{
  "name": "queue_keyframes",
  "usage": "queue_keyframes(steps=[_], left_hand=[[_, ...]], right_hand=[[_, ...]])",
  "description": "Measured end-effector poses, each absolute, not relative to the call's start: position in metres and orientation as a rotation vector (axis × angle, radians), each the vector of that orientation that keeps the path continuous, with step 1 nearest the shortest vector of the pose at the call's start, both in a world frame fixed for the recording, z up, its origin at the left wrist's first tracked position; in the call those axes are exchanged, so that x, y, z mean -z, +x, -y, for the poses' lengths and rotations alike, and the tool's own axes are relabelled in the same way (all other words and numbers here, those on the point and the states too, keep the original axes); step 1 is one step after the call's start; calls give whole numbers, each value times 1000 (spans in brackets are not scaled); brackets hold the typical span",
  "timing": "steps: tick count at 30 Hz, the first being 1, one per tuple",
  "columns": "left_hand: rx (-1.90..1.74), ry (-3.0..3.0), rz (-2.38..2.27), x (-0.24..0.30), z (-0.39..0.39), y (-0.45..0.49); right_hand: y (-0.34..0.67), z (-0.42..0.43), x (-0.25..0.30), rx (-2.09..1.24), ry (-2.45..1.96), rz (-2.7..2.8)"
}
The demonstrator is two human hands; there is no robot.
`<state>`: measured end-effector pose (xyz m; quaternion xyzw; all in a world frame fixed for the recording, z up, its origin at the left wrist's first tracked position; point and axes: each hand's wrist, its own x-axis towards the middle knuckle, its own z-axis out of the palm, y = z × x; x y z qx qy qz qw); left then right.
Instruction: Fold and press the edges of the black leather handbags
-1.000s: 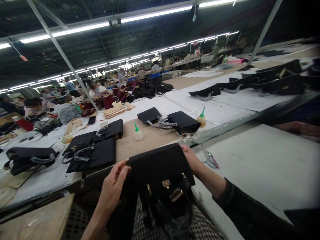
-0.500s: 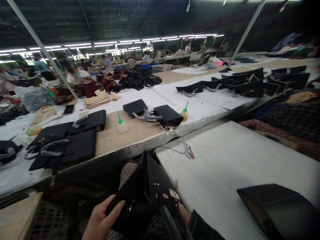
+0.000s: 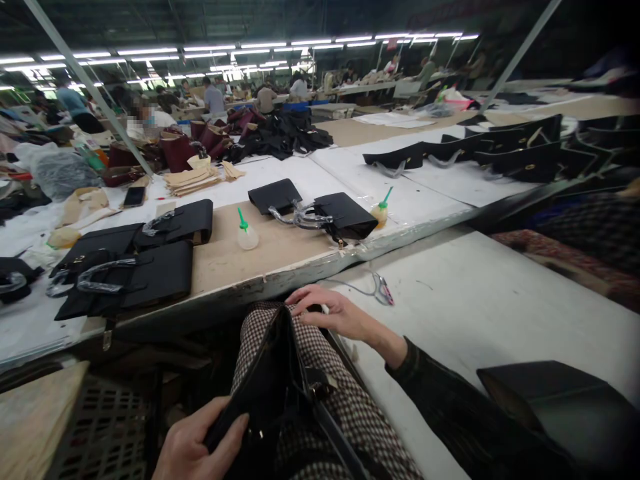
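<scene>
A black handbag [image 3: 270,380] with metal fittings rests on my lap, its mouth parted toward me. My left hand [image 3: 200,437] grips its near left edge, thumb on the inner side and fingers beneath. At the far top corner, my right hand [image 3: 335,313] has its fingertips and thumb closed around the edge. A plastic-wrapped handle [image 3: 337,433] hangs off the bag's right side. Checked cloth [image 3: 350,413] covers my legs under it.
Black bags [image 3: 165,273] lie on the long table to the left, others [image 3: 345,213] farther along. Two green-tipped glue bottles [image 3: 247,235] stand there. A pink-handled tool [image 3: 385,291] and a dark bag piece [image 3: 555,400] lie on the right table. A crate [image 3: 105,427] sits lower left.
My right hand has moved from behind the handbag's right side up to its far top corner. The bag has turned, showing more of its opening. My left hand keeps its grip.
</scene>
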<state>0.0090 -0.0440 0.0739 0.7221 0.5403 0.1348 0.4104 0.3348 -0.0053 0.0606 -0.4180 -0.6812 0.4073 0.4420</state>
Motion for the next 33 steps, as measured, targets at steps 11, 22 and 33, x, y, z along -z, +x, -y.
queue_keyframes(steps=[11, 22, 33], left_hand=[[-430, 1440, -1558, -63, 45, -22], [-728, 1007, -1595, -61, 37, -24], [-700, 1160, -1628, -41, 26, -27]], right_hand=[[255, -69, -33, -1231, -678, 2136], [233, -82, -30, -1188, -807, 2132], [228, -78, -10, -1006, -1040, 2051]])
